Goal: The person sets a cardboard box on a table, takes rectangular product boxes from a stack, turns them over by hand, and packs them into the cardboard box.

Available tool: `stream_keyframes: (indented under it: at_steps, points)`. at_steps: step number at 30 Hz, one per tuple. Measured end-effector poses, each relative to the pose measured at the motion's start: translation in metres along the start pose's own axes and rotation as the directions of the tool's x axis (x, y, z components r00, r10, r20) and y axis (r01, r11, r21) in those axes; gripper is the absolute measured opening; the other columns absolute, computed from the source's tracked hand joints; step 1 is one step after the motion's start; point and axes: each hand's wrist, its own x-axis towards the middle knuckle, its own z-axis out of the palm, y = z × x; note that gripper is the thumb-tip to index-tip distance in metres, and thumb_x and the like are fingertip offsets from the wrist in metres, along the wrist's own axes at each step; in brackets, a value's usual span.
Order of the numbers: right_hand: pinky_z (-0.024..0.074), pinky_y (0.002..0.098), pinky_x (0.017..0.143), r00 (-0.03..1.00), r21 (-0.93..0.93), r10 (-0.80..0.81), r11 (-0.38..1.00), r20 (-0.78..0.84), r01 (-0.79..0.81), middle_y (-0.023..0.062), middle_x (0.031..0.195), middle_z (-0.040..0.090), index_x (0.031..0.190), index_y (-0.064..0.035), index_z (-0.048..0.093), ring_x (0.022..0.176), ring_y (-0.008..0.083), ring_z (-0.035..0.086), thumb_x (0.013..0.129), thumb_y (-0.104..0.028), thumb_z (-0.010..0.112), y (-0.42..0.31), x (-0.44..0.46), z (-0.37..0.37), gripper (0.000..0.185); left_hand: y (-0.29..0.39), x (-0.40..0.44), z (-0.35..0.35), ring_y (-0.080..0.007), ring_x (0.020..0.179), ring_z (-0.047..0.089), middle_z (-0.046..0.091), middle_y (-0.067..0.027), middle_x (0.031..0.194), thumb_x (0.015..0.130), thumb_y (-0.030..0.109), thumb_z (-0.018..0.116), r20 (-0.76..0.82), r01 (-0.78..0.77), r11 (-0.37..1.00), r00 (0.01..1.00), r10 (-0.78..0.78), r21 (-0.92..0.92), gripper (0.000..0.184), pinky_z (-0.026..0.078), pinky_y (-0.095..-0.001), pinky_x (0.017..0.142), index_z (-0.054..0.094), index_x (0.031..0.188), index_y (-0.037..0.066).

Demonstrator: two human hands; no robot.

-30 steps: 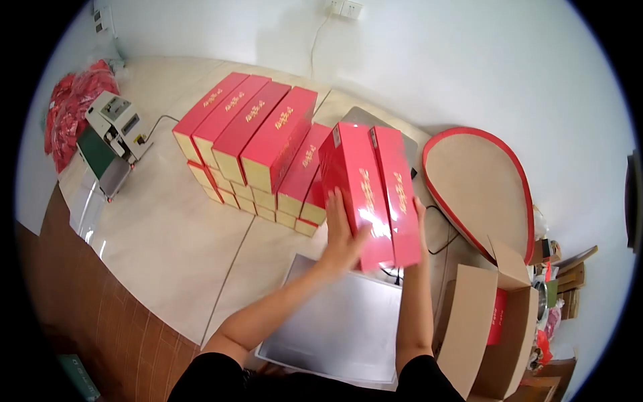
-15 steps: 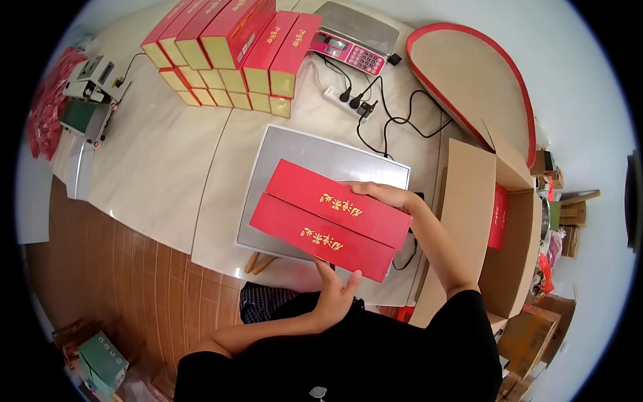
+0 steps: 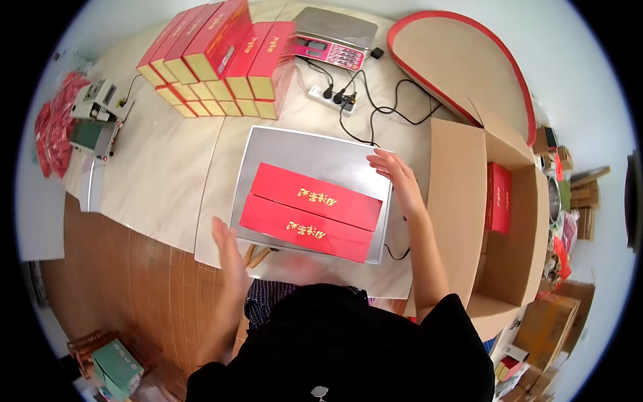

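Two long red gift boxes with gold lettering, an upper one [image 3: 315, 195] and a lower one [image 3: 306, 228], lie side by side on a grey metal-topped platform [image 3: 335, 151] with a pale rim. My left hand [image 3: 230, 258] is raised to the left of the boxes, apart from them, with its fingers stretched out and blurred by motion. Past the boxes' upper right end, my right hand [image 3: 396, 175] hovers over the platform's edge. Its fingers are extended and hold nothing.
To the right stands an open cardboard carton [image 3: 462, 201] with red boxes [image 3: 497, 197] inside. Stacked red boxes [image 3: 221, 50] fill the back left. Behind the platform are a scale [image 3: 335, 40], a power strip [image 3: 331, 99] with loose cables, and a red-rimmed round tray [image 3: 462, 67].
The two red boxes, held in both hands before, now rest on the platform. Both hands have let go, the left moving left and the right slightly upward.
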Motion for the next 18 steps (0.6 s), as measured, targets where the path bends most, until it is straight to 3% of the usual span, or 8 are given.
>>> stream_keyframes:
  at_steps: [2, 6, 8, 11, 12, 14, 16, 18]
  points:
    - [0.0394, 0.0365, 0.102, 0.975, -0.01, -0.028, 1.0, -0.221, 0.027, 0.0154, 0.131, 0.055, 0.133, -0.0004, 0.049, 0.121, 0.0241, 0.052, 0.1, -0.04, 0.04, 0.029, -0.026, 0.0, 0.052, 0.006, 0.029, -0.002, -0.0257, 0.146, 0.011, 0.012, -0.0165, 0.157, 0.1, 0.026, 0.042, 0.03, -0.071, 0.996, 0.997, 0.07, 0.045, 0.063, 0.013, -0.0364, 0.116, 0.013, 0.15, 0.002]
    - [0.0249, 0.0366, 0.112, 0.918, 0.123, 0.001, 0.991, -0.397, 0.052, 0.0162, 0.145, 0.041, 0.14, -0.0003, 0.042, 0.136, 0.025, 0.035, 0.1, -0.04, 0.042, 0.063, -0.067, 0.043, 0.056, 0.025, 0.075, 0.017, -0.0252, 0.142, 0.024, 0.027, -0.0167, 0.153, 0.101, 0.029, 0.041, 0.315, -0.089, 0.934, 0.949, -0.027, 0.346, 0.056, 0.02, -0.0335, 0.115, 0.027, 0.146, -0.001]
    - [0.0145, 0.0374, 0.116, 0.938, 0.179, 0.011, 0.982, -0.346, 0.055, 0.0188, 0.153, 0.026, 0.148, -0.002, 0.027, 0.143, 0.0281, 0.022, 0.099, -0.045, 0.039, 0.073, -0.074, 0.06, 0.066, 0.027, 0.091, 0.02, -0.0251, 0.141, 0.027, 0.031, -0.0168, 0.151, 0.101, 0.03, 0.041, 0.395, -0.13, 0.903, 0.917, -0.047, 0.41, 0.055, 0.021, -0.0327, 0.114, 0.03, 0.145, -0.002]
    - [0.0149, 0.0367, 0.116, 0.936, 0.206, 0.044, 0.978, -0.349, 0.031, 0.0179, 0.154, 0.023, 0.148, -0.0028, 0.024, 0.143, 0.0271, 0.02, 0.1, -0.041, 0.039, 0.066, -0.08, 0.067, 0.064, 0.008, 0.106, 0.021, -0.0233, 0.135, 0.036, 0.04, -0.0158, 0.145, 0.102, 0.042, 0.037, 0.573, -0.05, 0.919, 0.794, -0.201, 0.392, 0.061, 0.026, -0.0322, 0.112, 0.035, 0.142, -0.004]
    - [0.0151, 0.0363, 0.116, 0.94, 0.219, 0.068, 0.976, -0.336, 0.008, 0.0174, 0.154, 0.022, 0.148, -0.0032, 0.023, 0.143, 0.0266, 0.019, 0.1, -0.04, 0.039, 0.061, -0.081, 0.069, 0.063, 0.004, 0.106, 0.02, -0.0233, 0.135, 0.036, 0.04, -0.0158, 0.145, 0.102, 0.042, 0.037, 0.584, -0.062, 0.919, 0.788, -0.195, 0.39, 0.061, 0.026, -0.0322, 0.112, 0.035, 0.142, -0.004]
    - [0.0155, 0.0356, 0.115, 0.948, 0.241, 0.112, 0.97, -0.298, -0.038, 0.0165, 0.154, 0.019, 0.149, -0.004, 0.02, 0.143, 0.0257, 0.017, 0.101, -0.036, 0.04, 0.055, -0.08, 0.073, 0.061, 0.002, 0.102, 0.022, -0.0227, 0.133, 0.039, 0.043, -0.0161, 0.143, 0.102, 0.046, 0.034, 0.533, 0.13, 0.917, 0.779, -0.33, 0.378, 0.065, 0.028, -0.0327, 0.11, 0.037, 0.141, -0.005]
    - [0.0167, 0.035, 0.115, 0.948, 0.241, 0.113, 0.97, -0.297, -0.039, 0.0161, 0.153, 0.022, 0.148, -0.0054, 0.023, 0.141, 0.0257, 0.02, 0.1, -0.036, 0.041, 0.053, -0.08, 0.074, 0.059, -0.005, 0.106, 0.019, -0.0228, 0.13, 0.042, 0.045, -0.0166, 0.142, 0.102, 0.051, 0.03, 0.543, 0.071, 0.921, 0.789, -0.287, 0.384, 0.069, 0.03, -0.0327, 0.109, 0.038, 0.14, -0.006]
    - [0.0182, 0.0347, 0.114, 0.936, 0.348, 0.172, 0.936, -0.306, -0.058, 0.015, 0.151, 0.025, 0.147, -0.0062, 0.026, 0.139, 0.0247, 0.024, 0.1, -0.037, 0.041, 0.051, -0.078, 0.077, 0.058, -0.005, 0.104, 0.022, -0.023, 0.129, 0.043, 0.046, -0.0163, 0.14, 0.101, 0.054, 0.029, 0.501, 0.2, 0.91, 0.781, -0.372, 0.364, 0.072, 0.031, -0.0327, 0.109, 0.039, 0.14, -0.005]
